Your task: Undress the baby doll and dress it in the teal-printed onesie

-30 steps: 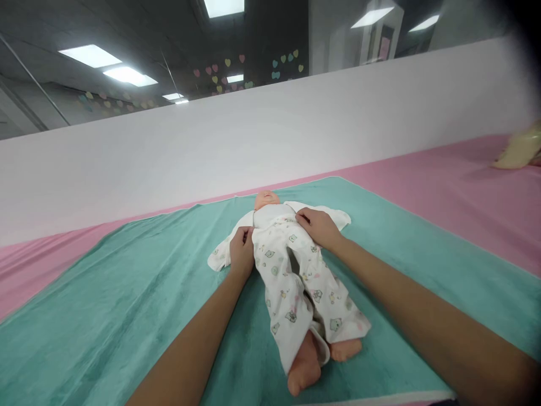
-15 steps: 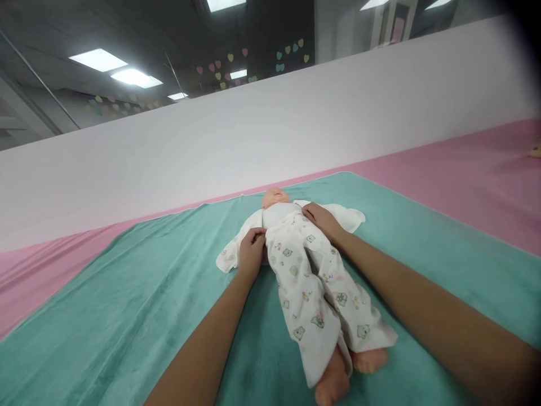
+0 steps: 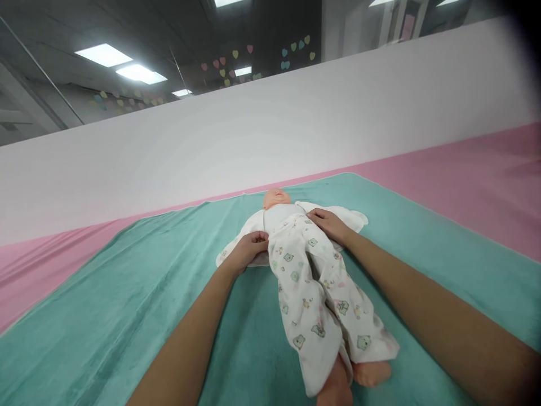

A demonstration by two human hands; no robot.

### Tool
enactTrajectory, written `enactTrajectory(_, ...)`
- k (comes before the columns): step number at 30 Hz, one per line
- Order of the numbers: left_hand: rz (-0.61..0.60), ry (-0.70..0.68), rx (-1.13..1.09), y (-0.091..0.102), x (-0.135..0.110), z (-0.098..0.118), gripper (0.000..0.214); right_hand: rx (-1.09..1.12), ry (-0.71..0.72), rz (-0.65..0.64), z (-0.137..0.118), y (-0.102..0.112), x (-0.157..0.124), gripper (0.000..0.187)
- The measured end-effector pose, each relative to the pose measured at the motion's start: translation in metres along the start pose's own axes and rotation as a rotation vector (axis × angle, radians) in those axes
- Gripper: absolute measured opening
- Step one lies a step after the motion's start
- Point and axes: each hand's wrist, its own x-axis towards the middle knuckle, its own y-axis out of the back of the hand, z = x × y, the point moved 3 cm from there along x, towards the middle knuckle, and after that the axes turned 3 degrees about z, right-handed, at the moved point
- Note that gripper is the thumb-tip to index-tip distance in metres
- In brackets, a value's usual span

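A baby doll [image 3: 276,198] lies on its back on a teal blanket [image 3: 127,304], head away from me, bare feet toward me. It wears white trousers [image 3: 315,299] printed with small animals and a white top. My left hand [image 3: 248,250] pinches the trousers' waistband at the doll's left-hand side in view. My right hand [image 3: 332,224] grips the waistband on the other side, fingers curled over the cloth.
The teal blanket lies over a pink sheet [image 3: 465,175]. A white panel [image 3: 270,141] runs along the far edge. Above it are a dark ceiling with lit panels and paper hearts.
The view has shifted, so the doll sits further right and lower. Both hands stay at the waistband; the trousers sit a little higher on the doll's body.
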Motion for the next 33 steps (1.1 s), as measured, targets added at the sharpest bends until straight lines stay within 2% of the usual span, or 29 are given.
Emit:
enactTrajectory(3, 0.106, -0.101, 0.228, 0.000, 0.000, 0.007, 0.009, 0.074, -0.013, -0.098, 0.003, 0.004, -0.001, 0.036)
enactTrajectory(6, 0.234, -0.329, 0.440, -0.001, 0.001, 0.018, 0.003, 0.129, -0.027, -0.172, 0.006, 0.008, -0.002, 0.031)
enactTrajectory(8, 0.273, -0.451, 0.508, -0.001, 0.003, 0.022, 0.005, 0.171, -0.045, -0.238, 0.008, 0.010, -0.003, 0.028)
enactTrajectory(10, 0.290, -0.483, 0.539, -0.001, 0.007, 0.022, 0.008, 0.211, -0.063, -0.312, 0.008, 0.011, -0.004, 0.026)
enactTrajectory(14, 0.352, -0.411, 0.573, 0.003, 0.012, 0.014, 0.011, 0.236, -0.088, -0.361, 0.007, 0.012, -0.006, 0.024)
enactTrajectory(20, 0.581, -0.247, 0.538, 0.007, 0.017, 0.001, 0.020, 0.212, -0.127, -0.345, 0.004, 0.007, -0.008, 0.023)
enactTrajectory(23, 0.648, -0.186, 0.525, 0.006, 0.019, -0.005, 0.020, 0.096, -0.101, -0.245, 0.007, 0.003, -0.005, 0.021)
enactTrajectory(26, 0.660, -0.182, 0.513, 0.005, 0.023, -0.007, 0.015, -0.077, -0.086, -0.099, 0.010, -0.002, 0.000, 0.021)
enactTrajectory(30, 0.632, -0.137, 0.543, 0.010, 0.034, -0.003, 0.007, -0.185, -0.092, 0.040, 0.010, -0.005, 0.002, 0.022)
enactTrajectory(33, 0.592, -0.096, 0.573, 0.013, 0.041, 0.002, 0.008, -0.217, -0.066, 0.072, 0.006, -0.004, 0.000, 0.021)
